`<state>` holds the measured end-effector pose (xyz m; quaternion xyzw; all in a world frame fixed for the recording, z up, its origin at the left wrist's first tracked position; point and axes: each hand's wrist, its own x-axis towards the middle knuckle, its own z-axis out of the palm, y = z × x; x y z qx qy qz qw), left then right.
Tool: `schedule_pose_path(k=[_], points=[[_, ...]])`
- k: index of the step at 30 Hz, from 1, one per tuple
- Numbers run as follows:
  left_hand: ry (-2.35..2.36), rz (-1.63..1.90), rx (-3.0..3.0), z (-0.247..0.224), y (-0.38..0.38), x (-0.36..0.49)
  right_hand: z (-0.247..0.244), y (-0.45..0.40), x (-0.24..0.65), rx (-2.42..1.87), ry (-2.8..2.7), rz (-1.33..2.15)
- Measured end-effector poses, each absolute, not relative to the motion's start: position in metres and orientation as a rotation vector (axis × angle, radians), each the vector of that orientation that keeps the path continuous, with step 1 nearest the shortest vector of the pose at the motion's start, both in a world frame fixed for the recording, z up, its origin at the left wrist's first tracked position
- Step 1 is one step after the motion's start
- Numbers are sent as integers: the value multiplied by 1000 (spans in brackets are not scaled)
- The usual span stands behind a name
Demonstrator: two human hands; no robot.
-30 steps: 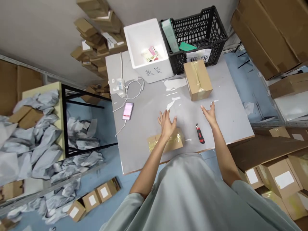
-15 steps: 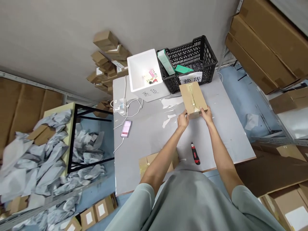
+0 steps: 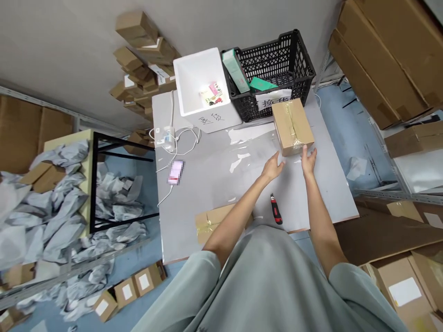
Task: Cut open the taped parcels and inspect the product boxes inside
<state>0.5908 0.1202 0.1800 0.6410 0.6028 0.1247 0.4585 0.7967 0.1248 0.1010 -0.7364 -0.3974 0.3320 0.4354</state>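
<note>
A taped cardboard box (image 3: 292,125) rests on the grey table (image 3: 207,184), right up against the front of the black plastic crate (image 3: 304,83). Close to its near left corner is my left hand (image 3: 272,166), fingers spread and nothing in it. My right hand (image 3: 308,161) is open at the box's near right corner; whether the fingertips still touch the cardboard I cannot tell. Between my forearms lies a red and black box cutter (image 3: 276,210). A second taped cardboard box (image 3: 211,223) sits at the table's front edge, partly hidden by my left arm.
Left of the crate stands a white foam box (image 3: 214,117) with small colourful items inside. A phone (image 3: 176,172) and a power strip (image 3: 165,138) with white cables lie at the table's left. Grey parcel bags (image 3: 58,207) are heaped on shelving further left.
The taped box has moved right and now stands by the crate. Both hands have let go of it and drawn back toward me. My view has shifted slightly.
</note>
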Motion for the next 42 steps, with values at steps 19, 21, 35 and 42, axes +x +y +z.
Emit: schedule_pose_path(k=[19, 21, 35, 42], points=[[2000, 683, 1378, 169, -154, 262, 94, -106, 648, -2403, -1733, 1065], [1908, 703, 1386, 166, -160, 251, 108, -101, 645, -2250, -1755, 1031], [1401, 757, 1271, 112, -193, 198, 248, -121, 483, -1662, -2560, 1031], [1233, 849, 1331, 95, -199, 204, 270, -119, 413, -1655, -3215, 803]])
